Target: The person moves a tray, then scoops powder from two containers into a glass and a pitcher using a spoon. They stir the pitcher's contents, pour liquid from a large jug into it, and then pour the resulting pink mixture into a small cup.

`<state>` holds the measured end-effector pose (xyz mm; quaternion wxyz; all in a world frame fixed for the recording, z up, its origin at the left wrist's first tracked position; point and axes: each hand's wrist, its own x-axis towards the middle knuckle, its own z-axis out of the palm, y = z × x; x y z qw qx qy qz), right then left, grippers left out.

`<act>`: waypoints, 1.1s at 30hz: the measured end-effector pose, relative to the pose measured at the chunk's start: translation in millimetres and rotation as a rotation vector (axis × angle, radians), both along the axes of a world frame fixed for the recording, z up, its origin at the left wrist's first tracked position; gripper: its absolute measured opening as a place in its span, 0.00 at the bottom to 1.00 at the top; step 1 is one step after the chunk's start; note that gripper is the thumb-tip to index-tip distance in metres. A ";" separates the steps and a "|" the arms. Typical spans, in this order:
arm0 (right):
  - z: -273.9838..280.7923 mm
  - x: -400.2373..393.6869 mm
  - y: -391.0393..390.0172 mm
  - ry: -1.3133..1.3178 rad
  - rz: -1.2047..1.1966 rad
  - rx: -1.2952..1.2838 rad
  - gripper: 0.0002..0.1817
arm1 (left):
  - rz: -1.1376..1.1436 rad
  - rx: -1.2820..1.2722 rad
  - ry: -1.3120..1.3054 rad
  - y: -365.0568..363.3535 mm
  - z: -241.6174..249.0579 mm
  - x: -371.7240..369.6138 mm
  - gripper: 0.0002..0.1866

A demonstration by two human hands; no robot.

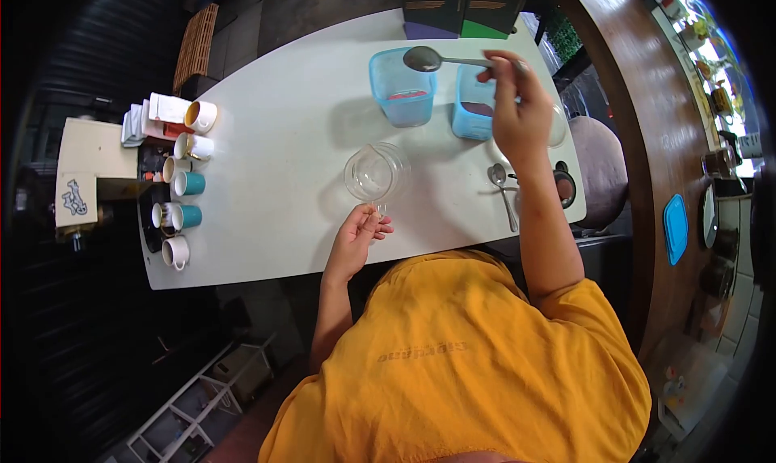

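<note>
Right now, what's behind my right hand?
Partly behind your right hand: a blue container to its left and a pale round item I can't identify to its right. The hand covers the container's right side, so that is unseen.

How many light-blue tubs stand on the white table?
2: the left tub stands nearer the glass jug; the right tub is partly behind the right hand.

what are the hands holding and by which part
The left hand holds the glass jug by its handle; the right hand holds a raised spoon by its handle.
</note>
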<state>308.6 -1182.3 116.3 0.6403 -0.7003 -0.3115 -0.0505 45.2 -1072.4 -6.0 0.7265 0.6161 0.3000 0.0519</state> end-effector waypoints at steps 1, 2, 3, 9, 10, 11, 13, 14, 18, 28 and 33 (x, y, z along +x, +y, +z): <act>-5.5 3.2 13.6 -0.070 0.024 -0.041 0.09 | 0.018 0.013 0.002 -0.2 -0.1 -4.5 0.13; -13.4 8.7 27.2 -0.141 0.048 -0.083 0.08 | 0.037 0.026 0.002 -0.8 -0.8 -8.8 0.14; -17.1 12.8 37.7 -0.145 0.062 -0.089 0.08 | 0.051 0.019 -0.001 -2.0 -2.1 -13.1 0.14; -43.4 37.1 74.0 -0.595 0.178 -0.339 0.09 | 0.093 0.063 -0.033 -9.1 -8.3 -26.3 0.14; -45.6 39.5 75.8 -0.592 0.204 -0.353 0.10 | 0.108 0.041 -0.054 -10.2 -9.3 -27.4 0.15; -47.7 40.9 76.9 -0.588 0.228 -0.367 0.10 | 0.122 0.020 -0.075 -11.1 -10.3 -28.6 0.15; -45.9 40.6 77.3 -0.535 0.261 -0.389 0.10 | 0.135 0.016 -0.089 -11.7 -9.5 -30.4 0.15; -44.5 40.7 77.0 -0.479 0.283 -0.413 0.11 | 0.137 0.015 -0.104 -12.3 -9.1 -30.9 0.16; -39.7 40.9 78.3 -0.374 0.296 -0.414 0.12 | 0.132 -0.015 -0.140 -12.2 -9.7 -34.5 0.16; -43.2 44.7 82.3 -0.164 0.180 -0.492 0.16 | 0.158 -0.024 -0.218 -11.5 -13.2 -34.5 0.14; -41.6 48.3 81.1 -0.105 0.124 -0.518 0.19 | 0.178 0.021 -0.190 -10.2 -5.1 -35.4 0.14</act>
